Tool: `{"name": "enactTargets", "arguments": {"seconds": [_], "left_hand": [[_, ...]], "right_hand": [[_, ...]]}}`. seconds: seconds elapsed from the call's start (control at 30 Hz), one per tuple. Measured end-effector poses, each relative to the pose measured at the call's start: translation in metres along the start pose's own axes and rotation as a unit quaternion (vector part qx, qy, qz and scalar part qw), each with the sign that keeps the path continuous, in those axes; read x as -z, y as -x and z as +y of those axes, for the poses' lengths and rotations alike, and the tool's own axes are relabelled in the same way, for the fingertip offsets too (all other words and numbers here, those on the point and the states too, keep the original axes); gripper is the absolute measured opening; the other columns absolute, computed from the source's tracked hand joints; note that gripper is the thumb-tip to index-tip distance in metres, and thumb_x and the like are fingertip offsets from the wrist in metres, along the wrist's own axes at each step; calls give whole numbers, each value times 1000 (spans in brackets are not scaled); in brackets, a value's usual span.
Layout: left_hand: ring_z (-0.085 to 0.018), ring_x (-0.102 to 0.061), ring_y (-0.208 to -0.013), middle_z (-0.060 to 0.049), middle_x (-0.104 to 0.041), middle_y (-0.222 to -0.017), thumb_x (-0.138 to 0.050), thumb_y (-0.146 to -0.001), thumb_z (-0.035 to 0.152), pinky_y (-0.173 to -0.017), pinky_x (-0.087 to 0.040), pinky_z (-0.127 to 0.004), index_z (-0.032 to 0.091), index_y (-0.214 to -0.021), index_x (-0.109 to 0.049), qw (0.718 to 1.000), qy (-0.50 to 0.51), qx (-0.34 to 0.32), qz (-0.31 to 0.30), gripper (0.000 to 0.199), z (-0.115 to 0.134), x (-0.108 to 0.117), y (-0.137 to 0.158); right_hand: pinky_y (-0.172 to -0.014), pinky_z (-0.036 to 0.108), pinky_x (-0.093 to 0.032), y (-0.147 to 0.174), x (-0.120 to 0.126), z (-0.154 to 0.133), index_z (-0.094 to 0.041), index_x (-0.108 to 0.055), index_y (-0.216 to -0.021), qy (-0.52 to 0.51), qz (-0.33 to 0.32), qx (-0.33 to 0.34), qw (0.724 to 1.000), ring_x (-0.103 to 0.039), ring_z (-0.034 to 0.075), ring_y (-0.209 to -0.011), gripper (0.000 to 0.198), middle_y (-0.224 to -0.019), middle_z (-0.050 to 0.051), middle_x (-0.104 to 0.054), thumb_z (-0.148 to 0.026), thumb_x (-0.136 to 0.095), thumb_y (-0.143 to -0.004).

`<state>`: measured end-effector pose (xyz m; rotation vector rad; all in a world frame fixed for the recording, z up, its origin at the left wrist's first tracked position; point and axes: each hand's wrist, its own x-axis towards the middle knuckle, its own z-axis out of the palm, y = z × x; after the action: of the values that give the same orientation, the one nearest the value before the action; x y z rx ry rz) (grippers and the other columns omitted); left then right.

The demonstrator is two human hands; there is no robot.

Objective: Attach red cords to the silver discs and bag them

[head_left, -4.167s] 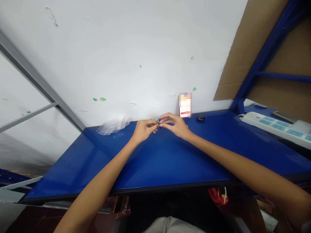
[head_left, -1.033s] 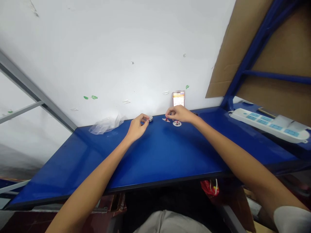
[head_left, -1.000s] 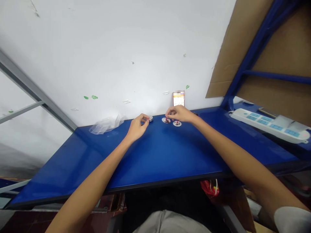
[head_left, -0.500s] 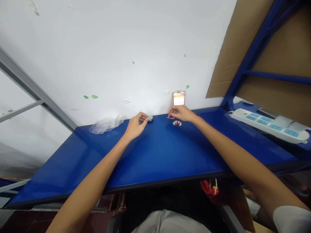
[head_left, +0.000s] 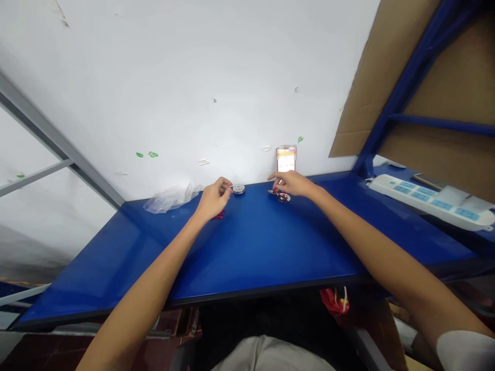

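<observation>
- Spanning a glossy blue bench (head_left: 251, 247), a person's two bare forearms reach toward the white wall (head_left: 247, 67) at its back edge.
- The left hand (head_left: 211, 200) holds its thumb and index finger close together, tips just beside a thick, round silver metal piece (head_left: 238, 189) on the bench; whether anything is pinched between them cannot be told.
- Partly hidden below that hand lies a small bundle of red wires (head_left: 219, 215).
- The right hand (head_left: 293, 183), index finger extended and the others curled, is over a thin round silver disc with red wire (head_left: 284, 198); a second silver disc (head_left: 271, 192) shows beneath its fingertips. Whether the fingers grip anything cannot be told.
- Behind the right hand, a lit phone (head_left: 286, 157) leans upright against the wall.
- At far left on the bench sits a crumpled clear plastic bag (head_left: 170, 199); at right, a long white power strip with blue sockets (head_left: 429, 201).
</observation>
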<state>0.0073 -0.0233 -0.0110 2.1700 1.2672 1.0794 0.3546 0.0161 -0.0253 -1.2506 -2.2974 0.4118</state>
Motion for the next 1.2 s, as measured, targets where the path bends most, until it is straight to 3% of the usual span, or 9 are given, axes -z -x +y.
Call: {"name": "enactTargets", "arguments": {"seconds": [0.27, 0.47, 0.6, 0.73, 0.93, 1.07, 1.2], "left_hand": [[-21, -73, -78, -6, -79, -98, -60, -95, 28, -77, -57, -34, 23, -114, -68, 1000, -10, -12, -7, 21, -5, -2, 0], [-23, -73, -80, -6, -80, -93, -57, -94, 24, -75, -53, -33, 23, -110, -73, 995, -94, -34, -18, 23, -5, 10, -2], [-23, -71, -74, -6, -79, -81, -59, -87, 22, -71, -50, -32, 21, -93, -80, 976, -185, -3, -112, 22, -16, 35, -7], [-22, -73, -81, -6, -81, -88, -61, -80, 20, -76, -52, -30, 19, -93, -84, 958, -197, 14, -209, 26, -28, 53, -10], [-21, -73, -85, -5, -83, -99, -68, -77, 22, -76, -52, -28, 22, -102, -86, 943, -180, 0, -282, 32, -27, 57, -10], [-20, -74, -85, -3, -83, -104, -73, -77, 25, -76, -51, -27, 26, -100, -88, 928, -175, -2, -329, 27, -22, 58, -8], [-19, -72, -80, -2, -82, -96, -78, -75, 26, -71, -48, -27, 27, -98, -88, 920, -169, 18, -354, 24, -22, 58, -7]], "right_hand": [[-74, 31, -50, -2, -10, -6, -27, -75, -130, 122, -12, 12, 992, -76, 25, -92, 35, -102, 4, -85, -20, -65, -97], [-76, 33, -51, 1, -9, -13, -24, -74, -128, 126, 1, 19, 992, -76, 27, -93, 29, -104, 7, -84, -26, -64, -101], [-77, 32, -51, 3, -9, -26, -21, -74, -127, 146, 24, 33, 988, -76, 26, -98, 29, -109, 9, -84, -30, -59, -105], [-72, 29, -47, 5, -13, -45, -22, -74, -127, 186, 19, 44, 981, -76, 23, -92, 29, -108, 6, -83, -26, -57, -104], [-74, 29, -47, 8, -19, -63, -21, -77, -117, 193, 75, 73, 976, -75, 23, -98, 26, -115, 8, -82, -23, -55, -105], [-74, 29, -47, 6, -25, -62, -20, -78, -117, 185, 62, 89, 977, -75, 23, -97, 27, -114, 8, -82, -23, -55, -104], [-76, 30, -48, 7, -32, -64, -19, -79, -116, 179, 48, 108, 977, -75, 24, -98, 26, -115, 8, -82, -22, -55, -104]]}}
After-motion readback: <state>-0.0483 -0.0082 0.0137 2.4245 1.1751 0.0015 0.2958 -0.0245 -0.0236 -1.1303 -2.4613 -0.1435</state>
